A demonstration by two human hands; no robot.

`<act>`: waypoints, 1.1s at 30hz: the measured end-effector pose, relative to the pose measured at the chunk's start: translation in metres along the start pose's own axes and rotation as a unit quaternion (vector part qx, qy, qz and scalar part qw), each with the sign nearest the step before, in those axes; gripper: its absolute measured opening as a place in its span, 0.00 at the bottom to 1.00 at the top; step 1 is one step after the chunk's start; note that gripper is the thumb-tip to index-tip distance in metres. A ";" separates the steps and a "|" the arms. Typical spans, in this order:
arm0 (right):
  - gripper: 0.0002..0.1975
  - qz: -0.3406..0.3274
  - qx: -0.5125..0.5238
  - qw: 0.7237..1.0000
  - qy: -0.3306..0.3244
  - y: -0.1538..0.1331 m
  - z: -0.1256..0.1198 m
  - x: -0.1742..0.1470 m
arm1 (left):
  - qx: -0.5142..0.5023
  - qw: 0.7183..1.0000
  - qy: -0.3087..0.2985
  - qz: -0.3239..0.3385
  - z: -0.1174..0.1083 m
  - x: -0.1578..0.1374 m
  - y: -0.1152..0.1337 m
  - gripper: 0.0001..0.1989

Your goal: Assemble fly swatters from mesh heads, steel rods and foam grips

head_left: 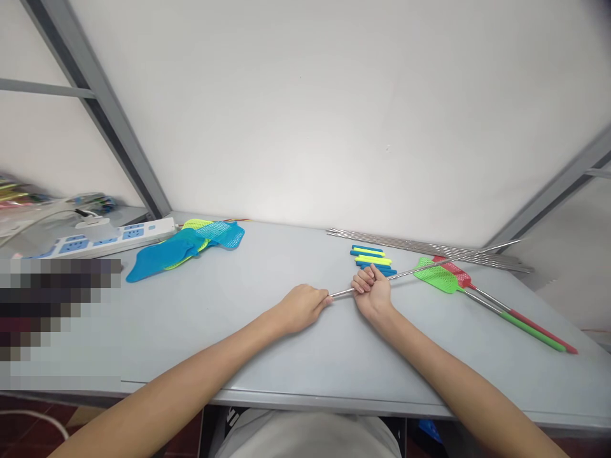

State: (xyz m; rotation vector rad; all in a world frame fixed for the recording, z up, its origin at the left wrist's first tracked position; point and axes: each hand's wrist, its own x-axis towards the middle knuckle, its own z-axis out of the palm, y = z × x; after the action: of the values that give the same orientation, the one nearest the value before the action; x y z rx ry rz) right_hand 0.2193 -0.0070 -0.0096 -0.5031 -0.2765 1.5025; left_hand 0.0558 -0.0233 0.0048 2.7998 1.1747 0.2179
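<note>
A thin metal rod [420, 270] runs slantwise above the table, its far end up at the right. My left hand [305, 308] is closed round its near end; whatever else may be inside that fist is hidden. Farther along, my right hand [373, 292] has its fingers curled over the rod, palm turned up. Just behind the right hand lie several blue and yellow handle tubes [372, 261]. To its right rest a green fly swatter [439, 277] and a red fly swatter [461, 275], partly overlapping, with their handles toward the front right.
Loose blue and yellow swatter heads [165, 254] are piled at the left beside a white power strip [143, 234]. A bundle of metal rods [405, 245] lies along the wall [296, 127]. Grey frame posts [109, 108] flank the grey table [267, 369]. A blurred patch covers the left front.
</note>
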 end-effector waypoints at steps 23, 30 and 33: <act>0.14 -0.014 0.019 1.000 0.011 0.003 0.000 -0.003 | 0.023 0.999 0.011 0.020 0.002 0.000 -0.002 0.21; 0.14 -0.011 0.032 0.999 0.011 0.004 0.000 -0.003 | 0.025 0.999 0.017 0.014 0.004 0.000 -0.002 0.20; 0.14 -0.013 0.035 0.999 0.012 0.005 0.000 -0.003 | 0.026 0.999 0.021 0.014 0.006 0.001 -0.003 0.20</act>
State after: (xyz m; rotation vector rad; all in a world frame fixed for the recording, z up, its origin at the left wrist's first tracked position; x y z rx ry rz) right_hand 0.2151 -0.0100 -0.0115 -0.4606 -0.2106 1.4738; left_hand 0.0552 -0.0212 -0.0012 2.8724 1.1678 0.2525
